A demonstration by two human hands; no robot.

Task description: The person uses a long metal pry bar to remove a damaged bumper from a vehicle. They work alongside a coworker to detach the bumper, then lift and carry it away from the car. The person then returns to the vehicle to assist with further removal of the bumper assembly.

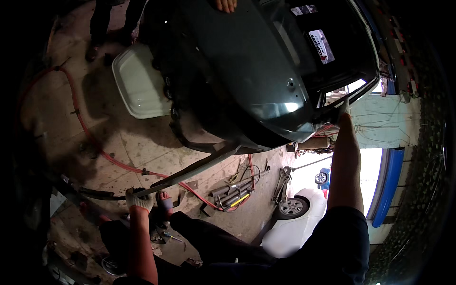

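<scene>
My left hand, in a pale knit glove, is closed around a long narrow dark strip at the lower left. The strip slants up to the right, and its far end meets the lower edge of a dark grey-green car body. Stretched far forward on the right, my gloved right hand touches the car at the corner of its window frame. Its fingers blend into the frame, so their grip is unclear. Another person's hand rests on the car's top edge.
A white tub-like piece lies beside the car. A red hose loops across the floor past metal tubes with a yellow piece. Another person's legs stand at the upper left. A white car is parked at the right, near a blue post.
</scene>
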